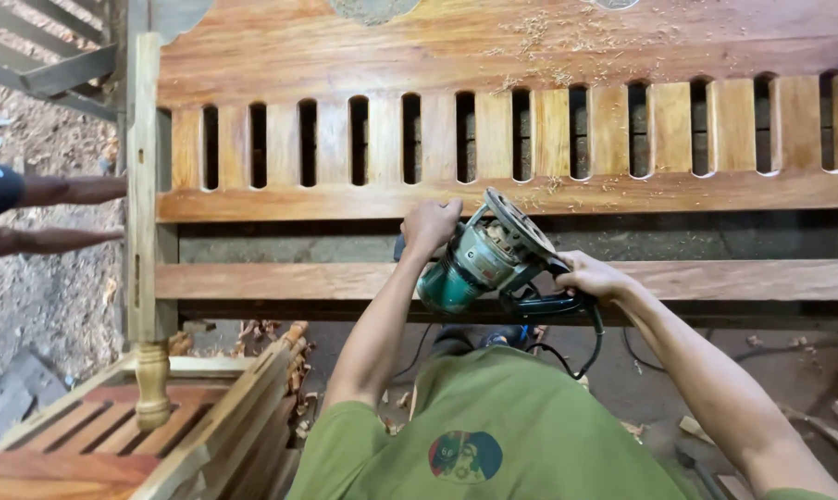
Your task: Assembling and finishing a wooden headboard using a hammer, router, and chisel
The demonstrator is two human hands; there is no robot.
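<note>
Your left hand (pixel 430 225) and right hand (pixel 590 275) both clench a teal power sander (pixel 484 256), tilted at mid-frame against the slatted wooden frame (pixel 493 199).

Olive-green t-shirt (pixel 502 435) with short sleeves, so both forearms are bare. There's a round dark-blue graphic patch (pixel 465 456) with some red and green printed on the chest, no gloves.

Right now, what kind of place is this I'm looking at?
Most likely a woodworking or furniture workshop. Both hands hold a teal power tool against a slatted wooden frame, wood shavings lie on its top board, and another slatted piece sits at lower left.
</note>
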